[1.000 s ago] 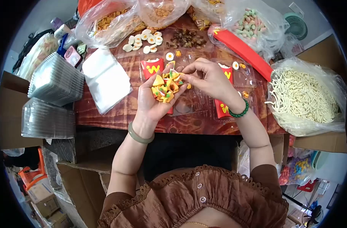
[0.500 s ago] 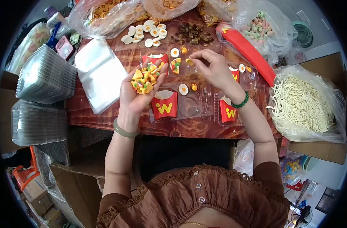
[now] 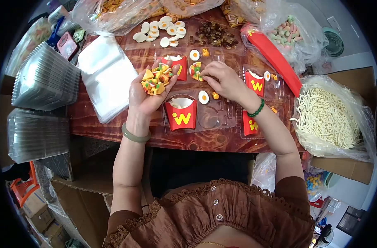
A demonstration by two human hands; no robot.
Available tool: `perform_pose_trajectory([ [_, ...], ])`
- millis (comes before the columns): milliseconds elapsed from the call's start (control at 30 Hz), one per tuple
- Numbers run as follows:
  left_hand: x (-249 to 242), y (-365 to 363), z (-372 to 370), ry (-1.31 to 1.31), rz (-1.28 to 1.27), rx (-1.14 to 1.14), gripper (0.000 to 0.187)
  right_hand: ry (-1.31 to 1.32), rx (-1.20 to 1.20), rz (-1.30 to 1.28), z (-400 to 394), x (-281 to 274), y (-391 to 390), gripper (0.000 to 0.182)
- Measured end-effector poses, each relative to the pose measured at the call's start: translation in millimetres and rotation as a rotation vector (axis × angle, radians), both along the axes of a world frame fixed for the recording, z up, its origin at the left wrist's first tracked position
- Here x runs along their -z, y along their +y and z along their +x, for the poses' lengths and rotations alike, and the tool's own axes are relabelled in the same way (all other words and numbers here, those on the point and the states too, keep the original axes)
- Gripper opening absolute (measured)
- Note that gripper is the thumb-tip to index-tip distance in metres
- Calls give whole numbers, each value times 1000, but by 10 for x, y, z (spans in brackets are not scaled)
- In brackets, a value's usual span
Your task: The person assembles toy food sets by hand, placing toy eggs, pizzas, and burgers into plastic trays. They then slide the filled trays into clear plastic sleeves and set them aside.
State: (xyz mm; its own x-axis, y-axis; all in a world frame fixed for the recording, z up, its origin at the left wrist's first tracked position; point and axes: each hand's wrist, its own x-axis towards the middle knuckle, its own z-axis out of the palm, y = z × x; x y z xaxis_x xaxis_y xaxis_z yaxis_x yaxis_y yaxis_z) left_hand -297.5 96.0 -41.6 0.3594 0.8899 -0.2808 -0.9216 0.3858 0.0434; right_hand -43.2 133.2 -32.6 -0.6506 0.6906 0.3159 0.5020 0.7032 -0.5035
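The left hand [image 3: 149,93] is cupped palm up above the desk [image 3: 93,120], cradling a heap of pizza-slice gummies [image 3: 156,80]. Just to its right stands a red fries box [image 3: 180,114] in a clear tray [image 3: 213,118], with a fried-egg gummy [image 3: 203,97] beside it. The right hand [image 3: 223,80] reaches down with fingertips pinched together at a pizza gummy [image 3: 195,70] lying in the next tray, touching it; whether it grips the piece I cannot tell. Left of the left hand lies a stack of clear bags [image 3: 106,74]. Beyond both hands sit loose egg gummies [image 3: 161,32] and brown candies [image 3: 215,35]. Far right of the right hand, a bag of pale noodle sweets [image 3: 333,118].
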Motion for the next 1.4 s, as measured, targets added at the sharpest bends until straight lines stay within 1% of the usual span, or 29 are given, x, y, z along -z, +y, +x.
perform_pose_trajectory([
  [67,-34,-20,10,-4,6,-3,44,-9,46,-86,-37,-77,-5,13],
  [100,-54,-30,21,16,18,-6,43,99,93,-126,-75,-106,-20,13],
  [133,-40,-39,23,-33,55,14,42,100,89,-127,-136,-180,-34,13],
  [233,-89,-73,114,-102,119,79,42,235,152,-339,-369,-463,-102,18],
  [333,-140,-111,217,-19,104,103,42,238,100,-258,-497,-508,-19,20],
  [367,-164,-118,244,20,104,112,42,205,129,-320,-516,-496,8,19],
  [400,-197,-112,254,73,55,116,42,205,128,-321,-505,-484,34,19],
  [433,-157,-106,241,73,53,115,42,168,92,-277,-488,-477,56,17],
  [500,-52,-90,210,-36,108,170,42,130,55,-232,-484,-466,62,15],
  [533,-66,-95,226,-38,107,170,42,146,53,-314,-498,-465,41,14],
  [567,-98,-97,251,48,62,159,41,163,51,-395,-502,-469,25,13],
  [600,-115,-96,268,134,19,146,41,162,52,-394,-490,-490,22,13],
  [667,-103,-97,268,110,20,156,40,118,34,-484,-464,-536,18,14],
  [733,-76,-91,255,88,21,168,40,135,24,-447,-440,-475,40,14],
  [800,-38,-78,232,-14,89,209,40,151,16,-409,-417,-439,44,15],
  [867,-97,-65,219,-41,63,234,41,472,119,-843,-423,-455,34,15],
  [900,-129,-64,214,-68,36,258,42,472,120,-842,-413,-459,44,15],
  [933,-145,-67,211,-69,37,259,42,545,79,-831,-395,-463,63,16],
  [967,-159,-69,207,-147,38,251,43,619,37,-818,-374,-468,84,17],
  [1000,-178,-73,202,-227,38,243,44,582,105,-740,-340,-462,103,17],
  [1033,-216,-81,188,-212,43,222,45,581,108,-740,-286,-420,143,17],
  [1100,-182,-63,141,-193,76,176,45,440,185,-630,-155,-315,224,17],
  [1133,-162,-49,116,-203,92,159,46,340,263,-620,-108,-310,228,16],
  [1167,-149,-37,94,-206,90,159,46,336,264,-622,-63,-283,220,16],
  [1233,-130,-16,47,-158,95,87,46,166,321,-548,-30,-253,193,15],
  [1267,-105,-1,27,-162,95,80,46,165,323,-549,-39,-266,160,15],
  [1333,-105,14,6,-149,78,63,45,64,369,-519,-69,-309,78,13],
  [1367,-105,20,-1,-135,62,44,45,63,369,-520,-34,-244,95,13],
  [1400,-94,28,-6,-137,61,43,45,1,267,-322,26,-125,129,12],
])
